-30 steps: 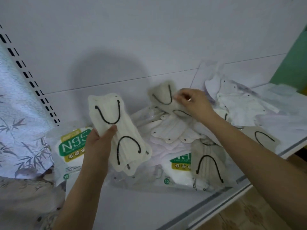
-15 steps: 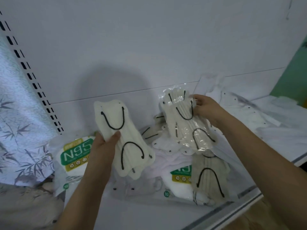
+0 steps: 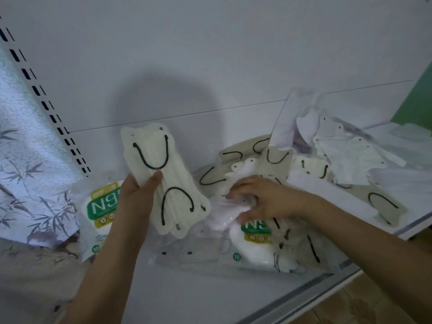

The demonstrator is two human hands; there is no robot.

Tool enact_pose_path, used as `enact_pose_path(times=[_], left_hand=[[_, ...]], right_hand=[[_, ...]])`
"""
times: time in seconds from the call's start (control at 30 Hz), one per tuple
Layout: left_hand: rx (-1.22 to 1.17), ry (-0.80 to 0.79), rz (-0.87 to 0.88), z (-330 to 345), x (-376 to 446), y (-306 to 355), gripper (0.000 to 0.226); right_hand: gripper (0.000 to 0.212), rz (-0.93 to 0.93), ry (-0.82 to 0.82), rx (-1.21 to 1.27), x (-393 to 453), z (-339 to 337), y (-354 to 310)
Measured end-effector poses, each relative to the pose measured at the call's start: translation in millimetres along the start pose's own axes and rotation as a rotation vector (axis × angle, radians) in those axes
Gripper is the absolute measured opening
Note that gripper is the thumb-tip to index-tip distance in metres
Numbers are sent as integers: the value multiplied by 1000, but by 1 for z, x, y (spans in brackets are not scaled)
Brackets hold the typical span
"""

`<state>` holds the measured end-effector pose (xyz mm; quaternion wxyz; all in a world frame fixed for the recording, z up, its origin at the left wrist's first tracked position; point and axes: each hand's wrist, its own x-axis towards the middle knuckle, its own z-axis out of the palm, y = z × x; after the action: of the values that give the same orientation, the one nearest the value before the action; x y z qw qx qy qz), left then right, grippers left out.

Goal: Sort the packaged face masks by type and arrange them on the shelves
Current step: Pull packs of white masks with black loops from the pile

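The left hand grips a cream mask pack above the shelf. The right hand presses, fingers seemingly spread, into the pile mid-shelf; slick packs near the front edge could slide off.

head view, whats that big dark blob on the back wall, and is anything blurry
Head view: the blob is a soft shadow on the back panel, above the left hand with its mask pack; dim, bluish light; the right hand looks slightly smeared; the shelf edge bows from the wide lens.
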<state>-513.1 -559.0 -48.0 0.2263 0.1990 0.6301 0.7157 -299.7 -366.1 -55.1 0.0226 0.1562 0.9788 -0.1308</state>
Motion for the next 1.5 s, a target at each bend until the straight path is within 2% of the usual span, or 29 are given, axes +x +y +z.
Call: enact_pose_path(times=[0.07,0.1,0.2,0.3,0.43,0.53,0.57,0.63,0.7,0.73,0.77,0.8,0.83,0.87,0.9,0.93,0.97,1.0,1.03,1.17,1.27,1.37,1.43,1.5], left_hand=[[-9,19,6,-1,1,-1,17],[-12,30,11,-3,0,-1,15],[-7,29,30,-6,-3,-2,14],[-6,22,25,-6,-7,-3,20],[-48,31,-6,-5,-9,-5,22],[-53,38,-4,-6,-8,-2,17],[-50,44,3,-7,-8,0,16],[-26,64,28,-12,-7,4,15],[-1,96,58,-18,-8,8,16],[12,109,79,-22,-8,10,19],[25,123,100,-26,-8,12,20],[36,132,118,-29,-9,13,20],[41,138,128,-32,-10,15,19],[43,143,132,-35,-12,15,18],[47,149,131,-38,-13,16,17],[50,156,129,-41,-16,17,18],[49,163,128,-44,-18,17,19],[43,167,124,-46,-21,17,21],[39,173,119,-49,-23,17,23],[33,208,81,-62,-30,17,21],[31,205,61,-64,-35,17,18],[27,176,46,-61,-39,19,14],[11,150,6,-58,-39,19,11],[-17,113,-56,-50,-38,18,11]], right_hand=[[33,17,179,-70,9,-3,13],[30,41,253,-115,14,-6,19],[46,109,442,-43,24,-17,31],[53,253,615,380,24,-35,30],[56,470,620,871,30,-54,28],[44,538,590,994,35,-66,36],[44,567,573,885,36,-67,42],[51,661,605,478,35,-65,49],[56,654,827,70,29,-61,37],[56,550,1004,-106,29,-60,22],[53,381,1114,-229,30,-58,1],[46,156,1092,-292,34,-52,-19],[35,-89,947,-310,40,-40,-36],[27,-252,703,-321,49,-22,-48],[32,-274,415,-332,57,-6,-58],[52,-202,151,-352,65,9,-60],[73,-94,-36,-373,70,17,-58],[85,-23,-113,-349,73,21,-54],[84,-3,-105,-297,73,20,-51],[32,-54,69,-184,76,14,-42],[19,-48,263,-14,74,8,-39],[19,30,411,246,73,-25,-39],[24,92,544,287,71,-49,-44],[28,112,834,343,65,-67,-58]])
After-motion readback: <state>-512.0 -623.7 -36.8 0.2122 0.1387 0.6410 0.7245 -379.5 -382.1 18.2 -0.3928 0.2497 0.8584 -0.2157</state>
